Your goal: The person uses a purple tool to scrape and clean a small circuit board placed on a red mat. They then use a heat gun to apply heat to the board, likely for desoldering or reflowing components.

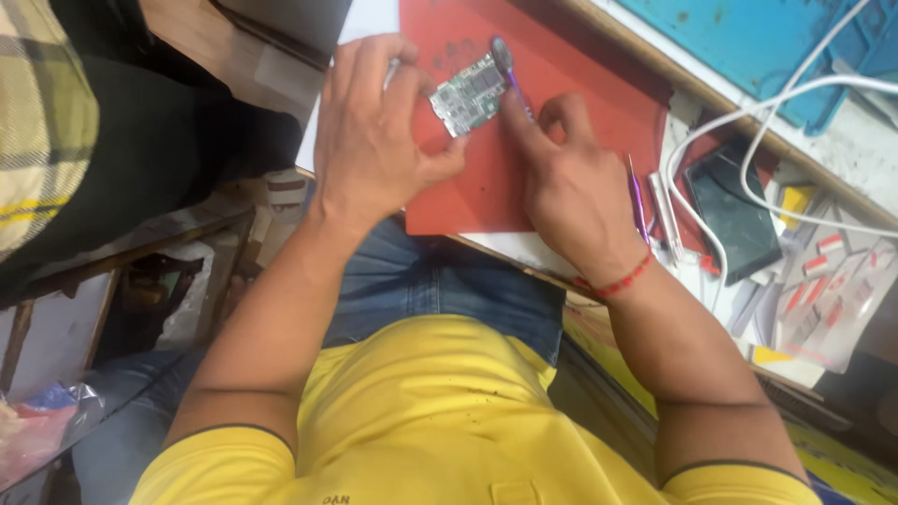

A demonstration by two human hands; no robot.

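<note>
A: Item one, upper centre of frame?
B: Green circuit board (469, 94) on red mat (477, 201), pinched by left hand (369, 140).
A: Right hand (566, 182)?
B: Grasping purple-handled tool (510, 70), tip on board's upper edge.

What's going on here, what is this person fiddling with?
A person in a yellow shirt is working on a small green circuit board over a red mat. The left hand pinches the board's edge, while the right hand presses a thin purple-handled tool against it. Beside the mat lie white cables, a dark phone and another purple tool.
</note>
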